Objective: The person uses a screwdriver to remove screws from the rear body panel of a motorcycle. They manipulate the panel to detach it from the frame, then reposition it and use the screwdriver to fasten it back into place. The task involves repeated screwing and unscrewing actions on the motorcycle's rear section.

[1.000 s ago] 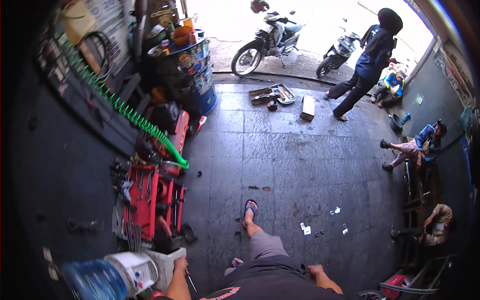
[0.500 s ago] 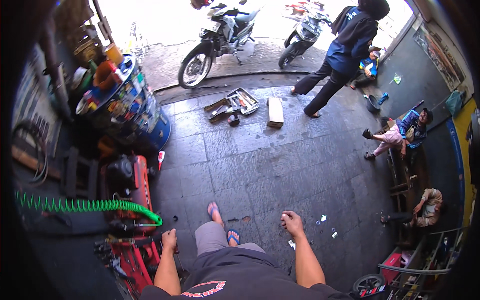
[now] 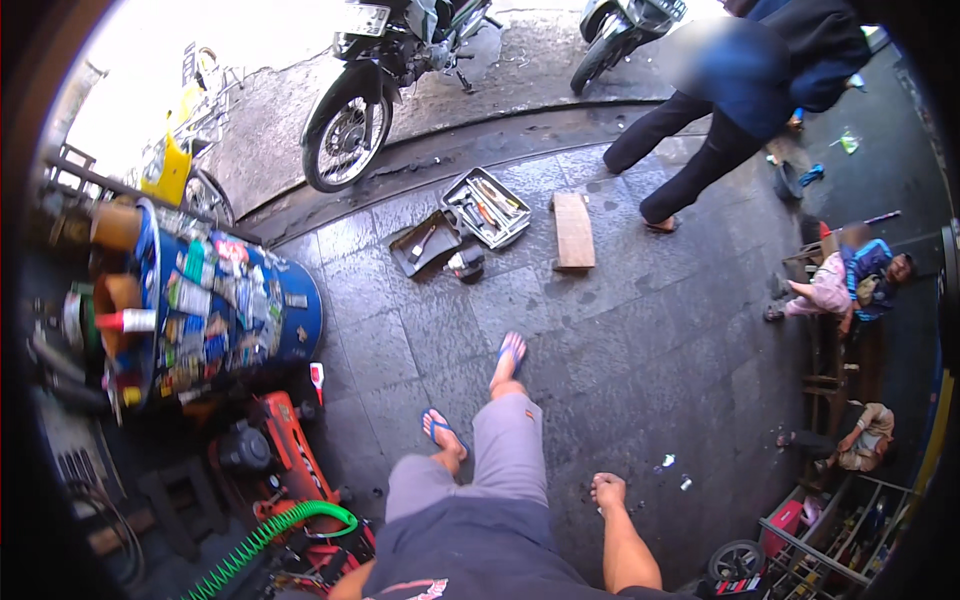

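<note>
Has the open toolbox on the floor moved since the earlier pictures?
No. Though the view has shifted, the open toolbox keeps its place just inside the dark doorway strip, left of the tan box.

The person's right forearm [image 3: 627, 552] rises from the lower edge of the view, to the right of the torso [image 3: 470, 545], and ends in the right hand [image 3: 608, 491], its fingers curled in a loose fist over the floor [image 3: 650, 380]. Only a short stretch of the left arm [image 3: 352, 582] shows; the left hand is hidden. The right foot [image 3: 511, 353] is nearer the floor's far edge than the left foot [image 3: 444, 433].
</note>
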Motion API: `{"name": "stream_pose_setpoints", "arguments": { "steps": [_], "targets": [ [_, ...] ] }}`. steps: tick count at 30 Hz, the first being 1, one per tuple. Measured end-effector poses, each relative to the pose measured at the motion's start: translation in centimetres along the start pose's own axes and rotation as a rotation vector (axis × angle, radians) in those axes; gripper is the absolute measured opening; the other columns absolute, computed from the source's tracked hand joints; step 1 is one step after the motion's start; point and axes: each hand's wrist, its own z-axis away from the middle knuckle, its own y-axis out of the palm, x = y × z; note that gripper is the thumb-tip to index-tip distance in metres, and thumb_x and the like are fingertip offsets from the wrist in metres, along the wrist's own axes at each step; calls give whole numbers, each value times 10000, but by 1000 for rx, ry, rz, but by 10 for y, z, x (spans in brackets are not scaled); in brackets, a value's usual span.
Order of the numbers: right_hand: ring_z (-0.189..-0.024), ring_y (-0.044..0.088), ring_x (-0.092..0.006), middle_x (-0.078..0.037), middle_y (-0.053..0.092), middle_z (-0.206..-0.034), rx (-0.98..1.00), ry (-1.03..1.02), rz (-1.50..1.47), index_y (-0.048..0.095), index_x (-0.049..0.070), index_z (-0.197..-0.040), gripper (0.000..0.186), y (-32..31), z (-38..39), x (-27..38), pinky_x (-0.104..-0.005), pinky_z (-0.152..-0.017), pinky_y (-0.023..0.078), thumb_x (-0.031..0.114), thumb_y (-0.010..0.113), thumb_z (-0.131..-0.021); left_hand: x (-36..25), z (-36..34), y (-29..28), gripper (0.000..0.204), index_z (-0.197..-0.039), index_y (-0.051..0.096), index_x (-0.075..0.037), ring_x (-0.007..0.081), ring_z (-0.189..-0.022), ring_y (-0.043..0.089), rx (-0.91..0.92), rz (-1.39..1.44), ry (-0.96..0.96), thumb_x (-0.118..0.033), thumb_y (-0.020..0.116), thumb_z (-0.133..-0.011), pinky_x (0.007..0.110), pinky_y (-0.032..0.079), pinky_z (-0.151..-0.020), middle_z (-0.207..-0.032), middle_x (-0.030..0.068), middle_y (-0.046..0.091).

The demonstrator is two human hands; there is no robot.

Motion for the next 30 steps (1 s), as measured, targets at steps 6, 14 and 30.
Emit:
{"name": "stream_pose_setpoints", "arguments": {
  "steps": [6, 14, 30],
  "targets": [
    [-983, 691, -371, -194, 718, -997, -105, -276, 653, 727, 34, -956, 222, 144, -213, 217, -445, -888, 521, 234, 663, -883, -349, 3, 3, 428, -1013, 686, 66, 376, -970, 695, -37, 176, 314, -332, 598, -882, 476, 511, -827, -1037, 297, 688],
    [-1009, 652, -416, -222, 683, -1068, 13, -871, 707, 637, 126, -1244, 316, 445, -501, 564, -514, -852, 521, 261, 564, -968, -586, -15, 19, 461, -1060, 673, 58, 386, -993, 684, -18, 208, 201, -362, 608, -882, 484, 509, -839, -1073, 296, 678],
    [-922, 732, -276, -156, 733, -934, -39, -799, 1243, 688, 68, -1031, 268, 503, -531, 655, -442, -785, 585, 263, 600, -870, -651, -12, 50, 539, -1154, 646, 42, 406, -1038, 662, 157, 79, 162, -423, 628, -881, 500, 506, -864, -1143, 295, 659]
  ]
}}
